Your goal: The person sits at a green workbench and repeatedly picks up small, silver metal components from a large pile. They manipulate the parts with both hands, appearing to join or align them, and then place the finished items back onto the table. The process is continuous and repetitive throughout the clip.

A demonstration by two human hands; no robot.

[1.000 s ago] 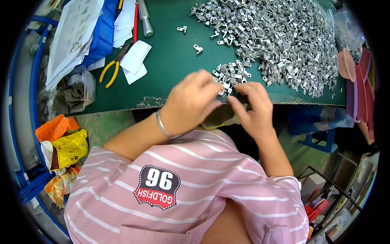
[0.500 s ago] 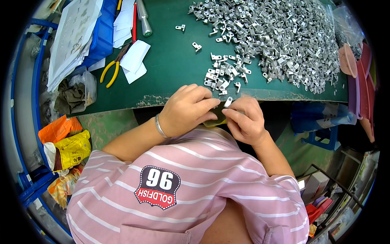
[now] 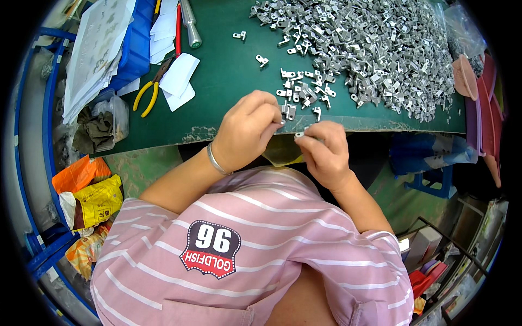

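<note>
My left hand (image 3: 244,130) is at the table's front edge, beside the near side of a small group of silver metal brackets (image 3: 307,96). Its thumb and fingers pinch together, with a bit of one bracket showing at the tips. Lower and to the right, my right hand (image 3: 328,151) grips another small metal bracket (image 3: 299,135) between thumb and forefinger, its holed end sticking out toward the left. Most of each held piece is hidden by the fingers. Below and between the hands is an olive-yellow pouch-like thing (image 3: 283,151), partly covered.
A large heap of similar brackets (image 3: 380,49) covers the right of the green table (image 3: 217,70). Two loose ones lie left of it. Yellow-handled pliers (image 3: 147,98), papers (image 3: 179,76) and a blue bin (image 3: 136,49) lie at left. A blue stool (image 3: 435,182) stands below right.
My left hand has moved up to the small group, and its parted fingers have closed on a bracket there. My right hand has shifted slightly left and up, its bracket now tilted differently.
</note>
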